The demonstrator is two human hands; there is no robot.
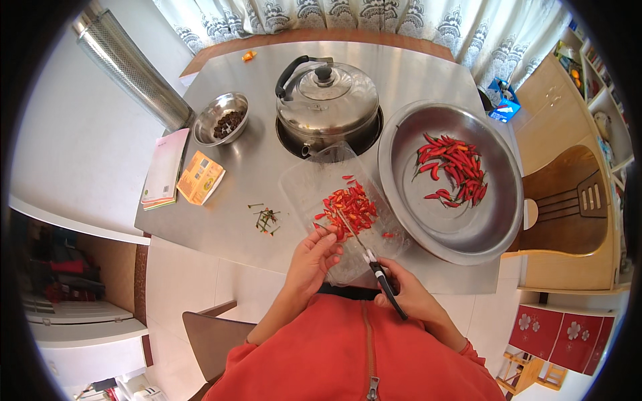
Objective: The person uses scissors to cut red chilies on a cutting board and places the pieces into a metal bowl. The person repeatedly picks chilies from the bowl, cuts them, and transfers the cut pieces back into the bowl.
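My left hand [313, 258] pinches a red chili pepper [341, 233] near its stem, above a clear plastic tray [296, 188]. In my right hand [409, 288] is a pair of kitchen scissors [370, 255] with black handles, the blades pointing up and left beside that pepper. Cut red chili pieces [351, 205] are heaped in the tray. Right of it, a wide stainless steel basin [401, 200] holds a pile of whole red chilies [459, 168]. A small cluster of green chili stems [266, 219] lies on the metal tabletop to the left.
A stainless steel kettle [346, 108] sits in the round opening behind the tray. To the left are a steel bowl [203, 125] with dark brown pieces, an orange box [201, 176] and stacked booklets [165, 165]. A metal flue pipe [135, 70] rises at the table's left. Wooden chairs [567, 200] flank the table.
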